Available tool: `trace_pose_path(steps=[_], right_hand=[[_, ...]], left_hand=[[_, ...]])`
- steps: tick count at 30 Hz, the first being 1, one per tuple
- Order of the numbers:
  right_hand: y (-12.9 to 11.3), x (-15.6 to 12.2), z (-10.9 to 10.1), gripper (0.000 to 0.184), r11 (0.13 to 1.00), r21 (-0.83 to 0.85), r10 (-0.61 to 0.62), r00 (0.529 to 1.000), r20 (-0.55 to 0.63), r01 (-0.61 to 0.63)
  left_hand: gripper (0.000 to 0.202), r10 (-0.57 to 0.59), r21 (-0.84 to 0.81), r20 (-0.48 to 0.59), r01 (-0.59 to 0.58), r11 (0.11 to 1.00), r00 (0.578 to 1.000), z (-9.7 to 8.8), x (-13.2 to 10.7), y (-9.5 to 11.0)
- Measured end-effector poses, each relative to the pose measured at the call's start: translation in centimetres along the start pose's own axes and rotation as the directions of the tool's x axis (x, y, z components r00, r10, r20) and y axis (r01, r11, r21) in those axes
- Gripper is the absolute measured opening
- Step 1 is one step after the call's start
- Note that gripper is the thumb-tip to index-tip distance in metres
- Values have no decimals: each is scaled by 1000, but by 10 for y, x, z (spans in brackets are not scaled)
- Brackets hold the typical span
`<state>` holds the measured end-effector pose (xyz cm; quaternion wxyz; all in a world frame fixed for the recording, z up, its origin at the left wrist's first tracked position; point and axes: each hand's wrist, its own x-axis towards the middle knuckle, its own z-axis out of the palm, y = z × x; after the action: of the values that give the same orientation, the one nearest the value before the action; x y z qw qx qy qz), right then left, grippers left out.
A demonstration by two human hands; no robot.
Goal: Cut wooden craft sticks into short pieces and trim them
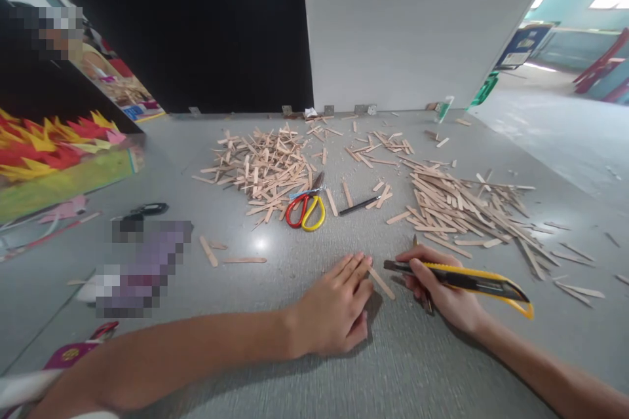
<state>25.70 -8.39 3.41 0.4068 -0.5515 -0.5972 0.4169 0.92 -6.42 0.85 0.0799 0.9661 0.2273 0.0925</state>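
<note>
My left hand (334, 304) lies palm down on the grey table, its fingertips pressing on one end of a flat wooden craft stick (382, 283). The stick's free end points down and right. Just right of it, my right hand (437, 281) is closed around a yellow and black utility knife (472, 279), with the knife's front end towards the stick. A thin dark rod, perhaps a pen (430, 305), passes under the right hand's fingers; whether it is gripped too, I cannot tell. Scissors (307, 209) with one red and one yellow handle lie beyond the hands.
Craft sticks form a heap (268, 163) at back left and a pile of long strips (447, 203) at right. A black pen (360, 205) lies between them. Upright black and white boards (417, 26) close off the back. Paper flames (54, 144) stand left, where a person is partly visible.
</note>
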Motion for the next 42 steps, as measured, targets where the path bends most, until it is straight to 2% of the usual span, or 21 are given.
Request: trace_pose_path(steps=[4,9,15,33,42], right_hand=[[-5,4,0,60,994,87,71,992,-106,-62],[-4,9,-1,62,977,161,153,984,-96,-137],[5,14,0,58,940,301,201,974,-106,-162],[5,16,1,53,924,357,187,977,-103,-139],[-10,12,-8,52,885,457,119,992,-49,-83]], left_hand=[[49,-1,-16,-3,1,1000,1000,2,0,-2],[44,7,-17,-16,-7,1000,1000,3,1,-3],[44,1,-21,-43,-2,1000,999,7,0,-4],[44,20,9,-53,-20,1000,998,8,0,-7],[41,15,7,-53,-15,1000,998,8,-1,-6]])
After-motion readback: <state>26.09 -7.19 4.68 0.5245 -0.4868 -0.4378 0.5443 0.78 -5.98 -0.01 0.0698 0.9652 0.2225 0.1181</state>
